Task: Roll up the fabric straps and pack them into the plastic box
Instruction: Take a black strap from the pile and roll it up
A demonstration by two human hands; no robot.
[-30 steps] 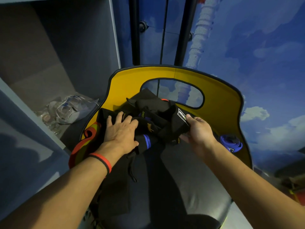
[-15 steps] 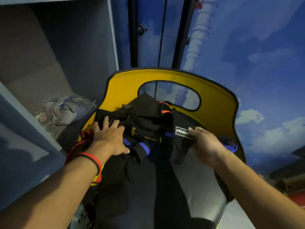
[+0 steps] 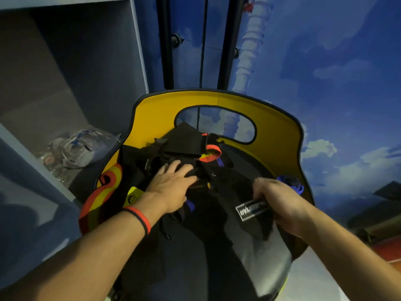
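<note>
The right grip [image 3: 280, 203] is clenching the black strap [image 3: 251, 210] with the white label and is drawing it back out of the pile [image 3: 186, 146], nearer the person than a moment ago. The left grip [image 3: 173, 184], flat and released, is pressing down the pile just left of it, having slid further in. One strap is likely coming free for rolling.

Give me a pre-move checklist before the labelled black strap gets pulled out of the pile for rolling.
1. Right hand grips the labelled strap: ok.
2. Left hand lies flat on the strap pile, pinning it: ok.
3. Labelled strap is free of the tangle: cannot tell.
4. Plastic box is in view for packing: not ok, none visible.
5. Blue strap roll at the chair edge sits securely: cannot tell.
</note>
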